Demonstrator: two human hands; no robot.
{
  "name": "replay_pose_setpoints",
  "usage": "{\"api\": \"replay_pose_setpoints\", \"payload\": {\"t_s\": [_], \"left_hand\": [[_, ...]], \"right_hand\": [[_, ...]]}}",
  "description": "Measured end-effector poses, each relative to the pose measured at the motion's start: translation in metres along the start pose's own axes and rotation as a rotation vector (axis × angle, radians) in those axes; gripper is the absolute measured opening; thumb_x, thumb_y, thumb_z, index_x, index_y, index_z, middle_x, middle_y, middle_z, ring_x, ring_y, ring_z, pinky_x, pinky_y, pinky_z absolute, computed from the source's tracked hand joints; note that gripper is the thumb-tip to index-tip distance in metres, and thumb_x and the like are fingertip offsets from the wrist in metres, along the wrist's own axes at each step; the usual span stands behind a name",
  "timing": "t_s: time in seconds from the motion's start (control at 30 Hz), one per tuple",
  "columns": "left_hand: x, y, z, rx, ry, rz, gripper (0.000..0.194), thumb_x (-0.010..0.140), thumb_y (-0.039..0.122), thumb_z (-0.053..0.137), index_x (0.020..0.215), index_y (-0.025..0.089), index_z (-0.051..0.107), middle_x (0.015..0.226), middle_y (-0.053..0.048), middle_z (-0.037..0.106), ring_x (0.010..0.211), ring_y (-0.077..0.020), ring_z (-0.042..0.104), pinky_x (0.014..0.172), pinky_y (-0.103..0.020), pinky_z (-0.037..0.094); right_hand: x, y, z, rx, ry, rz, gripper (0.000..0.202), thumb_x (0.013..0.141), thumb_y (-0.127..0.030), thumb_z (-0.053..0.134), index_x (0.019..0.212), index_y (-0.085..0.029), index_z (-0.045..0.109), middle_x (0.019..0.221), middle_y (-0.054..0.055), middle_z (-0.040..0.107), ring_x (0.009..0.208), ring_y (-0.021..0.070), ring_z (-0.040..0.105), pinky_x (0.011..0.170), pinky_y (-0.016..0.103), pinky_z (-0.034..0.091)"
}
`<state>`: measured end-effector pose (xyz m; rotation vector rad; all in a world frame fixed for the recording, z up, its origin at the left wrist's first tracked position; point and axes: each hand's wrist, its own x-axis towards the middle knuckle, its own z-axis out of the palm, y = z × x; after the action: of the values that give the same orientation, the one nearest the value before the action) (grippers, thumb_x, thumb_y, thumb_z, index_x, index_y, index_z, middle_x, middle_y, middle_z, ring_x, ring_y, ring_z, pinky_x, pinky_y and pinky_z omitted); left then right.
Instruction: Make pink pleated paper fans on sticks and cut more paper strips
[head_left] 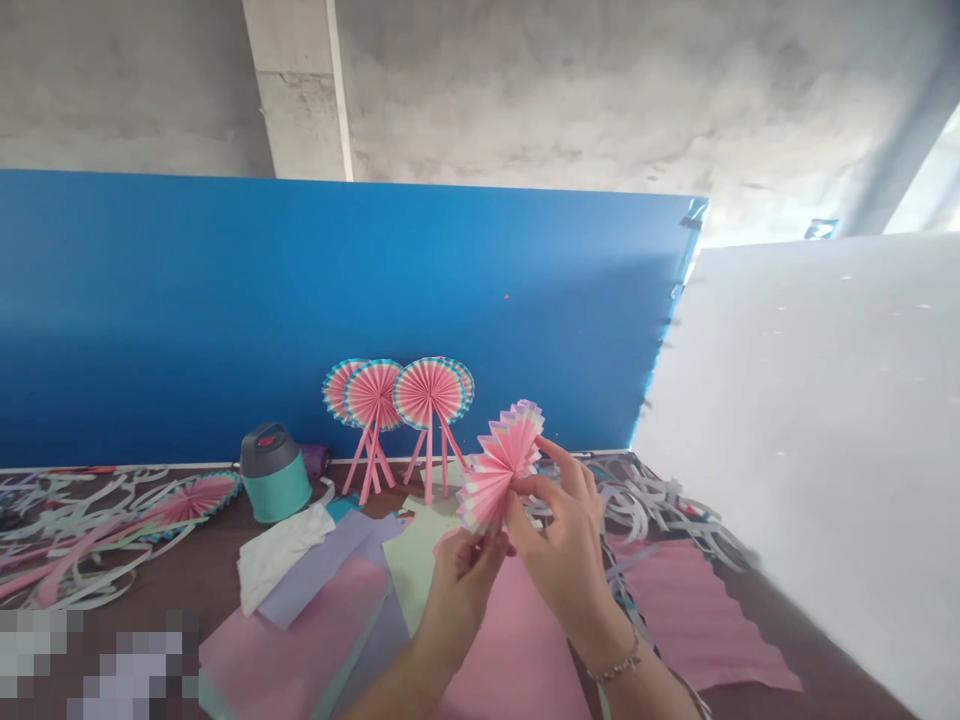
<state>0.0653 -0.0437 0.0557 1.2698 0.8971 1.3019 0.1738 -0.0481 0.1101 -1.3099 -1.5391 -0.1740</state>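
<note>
A pink pleated paper fan (501,462) with pale multicoloured edges is held up over the table, spread into a partial fan. My left hand (466,575) pinches its lower edge. My right hand (566,525), with a bracelet at the wrist, grips it near the centre and along its right side, fingers bent. Below the hands lies a sheet of pink paper (517,640). Behind the fan, several finished round pink paper fans (431,392) on pink stick handles lean against the blue panel.
A teal and grey container (276,475) stands left of the round fans. Stacked coloured paper (300,640) and a white cloth (281,550) lie at front left. Paper strips (645,505) tangle at both sides. A pleated pink sheet (705,615) lies right. A blue panel (300,290) and white panel (825,420) enclose the table.
</note>
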Motion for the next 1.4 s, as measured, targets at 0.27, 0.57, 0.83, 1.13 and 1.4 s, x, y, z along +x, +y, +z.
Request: {"api": "replay_pose_setpoints", "payload": {"t_s": [0.27, 0.57, 0.83, 1.13, 1.4], "left_hand": [[-0.003, 0.009, 0.005, -0.223, -0.083, -0.051, 0.036, 0.076, 0.041, 0.064, 0.099, 0.014, 0.070, 0.075, -0.006, 0.069, 0.078, -0.0231, 0.061, 0.073, -0.031, 0.045], [0.000, 0.015, 0.004, -0.280, -0.032, -0.048, 0.033, 0.070, 0.035, 0.071, 0.093, 0.012, 0.072, 0.074, -0.006, 0.069, 0.075, -0.0213, 0.061, 0.069, -0.028, 0.046], [0.002, 0.012, 0.002, -0.256, -0.023, -0.056, 0.036, 0.070, 0.038, 0.071, 0.094, 0.012, 0.071, 0.070, -0.005, 0.068, 0.073, -0.0205, 0.060, 0.065, -0.027, 0.045], [0.001, 0.014, 0.000, -0.223, -0.078, -0.063, 0.035, 0.073, 0.040, 0.068, 0.094, 0.012, 0.072, 0.076, -0.007, 0.070, 0.077, -0.0220, 0.061, 0.069, -0.029, 0.045], [0.005, 0.014, -0.004, -0.347, -0.050, -0.063, 0.033, 0.071, 0.035, 0.071, 0.096, 0.015, 0.070, 0.080, -0.007, 0.070, 0.076, -0.0197, 0.063, 0.070, -0.028, 0.046]], "right_hand": [[-0.007, -0.003, 0.007, -0.135, 0.015, -0.062, 0.011, 0.073, -0.022, 0.057, 0.064, -0.021, 0.062, 0.129, 0.007, 0.051, 0.117, 0.0315, 0.043, 0.089, 0.048, 0.034], [-0.013, -0.005, 0.013, -0.148, -0.034, -0.084, 0.015, 0.074, -0.019, 0.054, 0.060, -0.020, 0.059, 0.126, 0.008, 0.053, 0.116, 0.0307, 0.044, 0.089, 0.046, 0.035], [-0.013, -0.004, 0.015, -0.178, -0.033, -0.107, 0.012, 0.073, -0.020, 0.057, 0.061, -0.021, 0.061, 0.131, 0.008, 0.049, 0.120, 0.0333, 0.041, 0.091, 0.051, 0.033], [-0.012, -0.004, 0.015, -0.173, -0.064, -0.088, 0.007, 0.071, -0.018, 0.058, 0.064, -0.019, 0.060, 0.130, 0.011, 0.050, 0.120, 0.0336, 0.042, 0.089, 0.050, 0.036], [-0.020, -0.008, 0.016, -0.120, -0.072, -0.148, 0.014, 0.080, -0.020, 0.053, 0.075, -0.022, 0.066, 0.137, 0.009, 0.045, 0.123, 0.0332, 0.038, 0.090, 0.051, 0.037]]}}
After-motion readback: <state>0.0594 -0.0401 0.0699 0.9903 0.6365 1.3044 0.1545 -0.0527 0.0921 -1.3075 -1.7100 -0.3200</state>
